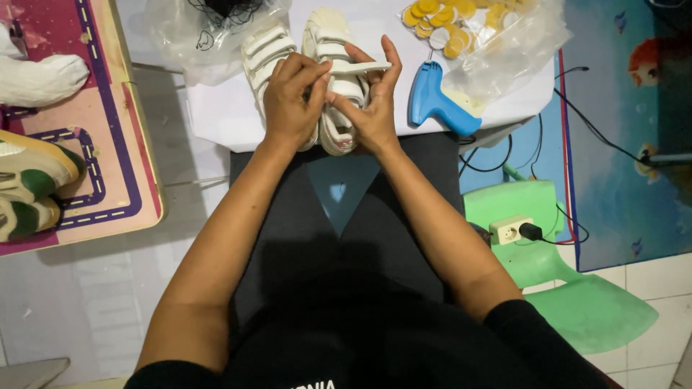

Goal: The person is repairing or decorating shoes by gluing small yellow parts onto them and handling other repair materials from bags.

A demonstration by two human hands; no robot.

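Two cream strap sandals lie side by side on a white sheet (223,119) in front of me. My left hand (288,97) rests over the gap between the left sandal (265,52) and the right sandal (333,43), fingers curled onto a strap. My right hand (371,108) grips the right sandal's side, and a loose cream strap (360,68) sticks out between both hands' fingertips. The sandals' near ends are hidden under my hands.
A blue glue gun (436,101) lies right of the sandals. A clear bag of yellow and white round pads (468,29) sits behind it. Another clear bag (202,29) is at the back left. A green plastic chair (548,252) carries a white socket. Green-and-cream shoes (29,187) sit on a pink mat.
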